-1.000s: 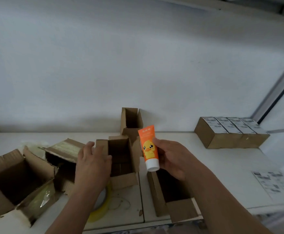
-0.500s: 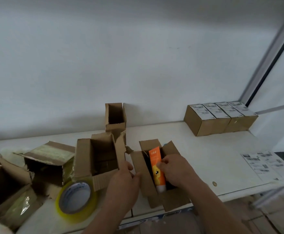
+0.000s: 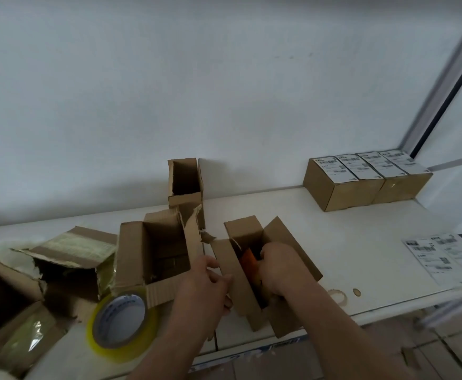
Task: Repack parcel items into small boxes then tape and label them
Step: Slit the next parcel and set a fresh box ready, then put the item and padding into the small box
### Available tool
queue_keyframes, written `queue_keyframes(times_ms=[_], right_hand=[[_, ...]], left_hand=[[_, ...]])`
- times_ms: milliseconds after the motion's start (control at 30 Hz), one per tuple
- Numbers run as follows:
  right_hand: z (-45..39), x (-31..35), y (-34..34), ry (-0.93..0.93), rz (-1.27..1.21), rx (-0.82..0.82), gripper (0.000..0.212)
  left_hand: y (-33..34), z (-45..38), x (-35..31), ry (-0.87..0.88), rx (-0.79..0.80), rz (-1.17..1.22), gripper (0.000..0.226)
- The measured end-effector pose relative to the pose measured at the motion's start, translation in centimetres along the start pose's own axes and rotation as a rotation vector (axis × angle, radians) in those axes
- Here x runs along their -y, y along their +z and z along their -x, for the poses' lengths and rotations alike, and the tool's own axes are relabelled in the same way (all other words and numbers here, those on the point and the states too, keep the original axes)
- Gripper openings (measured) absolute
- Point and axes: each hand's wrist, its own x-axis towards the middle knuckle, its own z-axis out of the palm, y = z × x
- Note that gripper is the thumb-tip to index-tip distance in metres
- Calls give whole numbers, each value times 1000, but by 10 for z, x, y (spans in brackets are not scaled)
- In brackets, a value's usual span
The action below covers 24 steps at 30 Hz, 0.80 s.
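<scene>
A small open cardboard box [image 3: 287, 239] lies near the table's front edge with its flaps spread. My right hand [image 3: 280, 267] reaches down inside it and grips an orange tube [image 3: 247, 260], of which only a strip shows. My left hand [image 3: 206, 281] holds the box's left flap [image 3: 228, 261] with curled fingers. A roll of clear yellowish tape [image 3: 121, 323] lies flat to the left of my left forearm. Loose sheets of printed labels [image 3: 443, 256] lie at the right end of the table.
Two empty open boxes [image 3: 155, 250] [image 3: 184, 179] stand behind my left hand. Torn larger parcels [image 3: 73, 259] with plastic wrap fill the left side. Several labelled, closed boxes [image 3: 361, 179] sit in a row at the back right against the white wall. A ring stain [image 3: 338, 296] marks the table's front.
My right hand has carried the orange tube from up in the air down into the small box. My left hand moved from the middle box to this box's left flap. The view swung right.
</scene>
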Motion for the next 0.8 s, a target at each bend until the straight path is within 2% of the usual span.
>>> queue_keyframes(times_ms=[100,200,267,400,467,667,733,800], right_hand=[[5,2,-18,-50,-8,55,29],[17,-1,-23,-231,-26,-131,23],[28,3,-20,-323,48,-228,21],[34,22,-10,-475,176,-328,15],[43,34,-7,-584,246,-379,13],[63,89,0,-809,310,-375,21],[65,117,5,-861,341,-386,16],[66,149,13,-897,369,-402,8]], left_hand=[[-2,1,-1,10,-11,-38,17],[-6,6,-7,69,-29,-153,11],[-11,9,-10,167,-87,-271,12],[-35,14,-7,472,-321,-751,21],[-51,16,-3,574,-393,-898,25],[-123,28,11,601,-453,-1172,20],[-157,31,17,620,-499,-1208,10],[-192,33,22,607,-543,-1259,12]])
